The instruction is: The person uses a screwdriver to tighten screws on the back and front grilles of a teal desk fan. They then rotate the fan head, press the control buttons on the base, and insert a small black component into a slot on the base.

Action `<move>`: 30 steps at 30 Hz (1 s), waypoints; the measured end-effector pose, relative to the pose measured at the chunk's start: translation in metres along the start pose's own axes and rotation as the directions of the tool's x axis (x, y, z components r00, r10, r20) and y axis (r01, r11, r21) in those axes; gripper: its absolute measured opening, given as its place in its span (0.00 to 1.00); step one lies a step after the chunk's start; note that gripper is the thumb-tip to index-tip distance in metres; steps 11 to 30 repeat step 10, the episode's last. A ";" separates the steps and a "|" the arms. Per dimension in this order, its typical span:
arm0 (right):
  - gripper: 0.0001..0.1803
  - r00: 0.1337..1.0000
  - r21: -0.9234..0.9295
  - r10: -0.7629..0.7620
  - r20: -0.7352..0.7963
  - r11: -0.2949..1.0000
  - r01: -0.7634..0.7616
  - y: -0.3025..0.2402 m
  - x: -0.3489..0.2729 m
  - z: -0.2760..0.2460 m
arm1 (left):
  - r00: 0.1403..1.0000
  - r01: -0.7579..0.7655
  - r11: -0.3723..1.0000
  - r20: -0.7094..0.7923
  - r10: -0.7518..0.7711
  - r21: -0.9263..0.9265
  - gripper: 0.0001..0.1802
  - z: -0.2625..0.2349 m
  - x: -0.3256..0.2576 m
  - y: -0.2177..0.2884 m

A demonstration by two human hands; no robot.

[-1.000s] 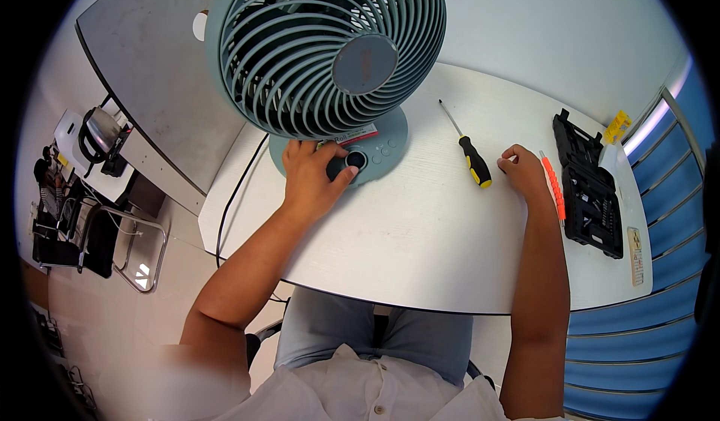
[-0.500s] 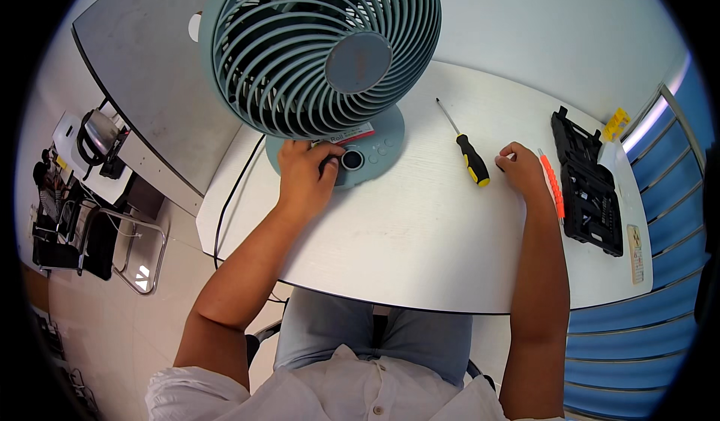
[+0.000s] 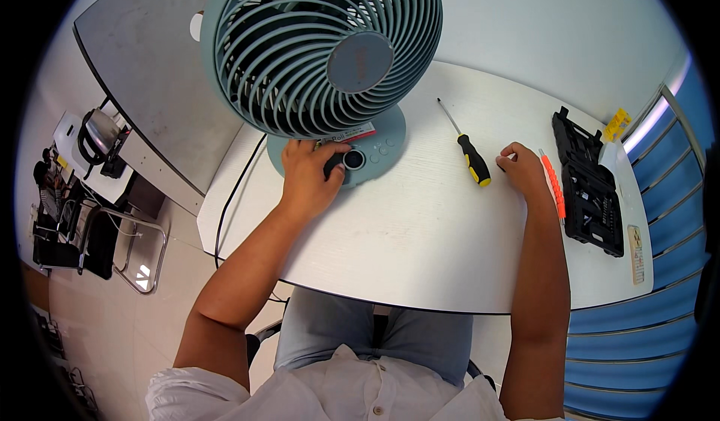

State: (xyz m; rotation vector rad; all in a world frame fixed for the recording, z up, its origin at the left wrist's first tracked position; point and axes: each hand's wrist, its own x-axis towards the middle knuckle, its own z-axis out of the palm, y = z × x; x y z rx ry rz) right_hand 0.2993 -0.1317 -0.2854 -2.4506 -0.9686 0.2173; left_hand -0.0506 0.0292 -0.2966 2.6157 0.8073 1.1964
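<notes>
A grey-green table fan stands on the white table, its round base showing a dark circular dial and small round buttons. My left hand rests on the left of this base, with thumb and index finger bent together beside the dial. Between them is something dark that I cannot make out. My right hand lies on the table with its fingers curled in, and whatever they may hold is hidden. Just left of it lies a black and yellow screwdriver; close on its right is an orange flexible shaft.
An open black tool case lies at the right, with a beige remote control near the table's right edge. A black cable runs down past the left edge. Behind the fan's left side stands a grey panel.
The thumb and index finger of my left hand have shifted slightly toward the dial. My right hand has stayed in place.
</notes>
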 end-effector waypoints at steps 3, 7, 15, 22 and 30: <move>0.14 1.000 -0.004 -0.009 0.000 1.000 0.009 -0.001 0.000 0.000 | 1.000 0.016 1.000 0.026 -0.017 0.011 0.15 -0.001 -0.001 0.000; 0.14 1.000 0.003 -0.008 0.007 1.000 0.008 0.000 -0.001 -0.001 | 0.997 0.059 0.998 0.058 -0.058 -0.011 0.17 -0.003 0.000 0.001; 0.14 1.000 0.002 -0.003 0.008 1.000 0.003 -0.001 -0.002 -0.001 | 0.997 0.066 0.997 0.050 -0.064 -0.035 0.18 -0.003 0.000 0.001; 0.14 1.000 0.002 -0.003 0.008 1.000 0.003 -0.001 -0.002 -0.001 | 0.997 0.066 0.997 0.050 -0.064 -0.035 0.18 -0.003 0.000 0.001; 0.14 1.000 0.002 -0.003 0.008 1.000 0.003 -0.001 -0.002 -0.001 | 0.997 0.066 0.997 0.050 -0.064 -0.035 0.18 -0.003 0.000 0.001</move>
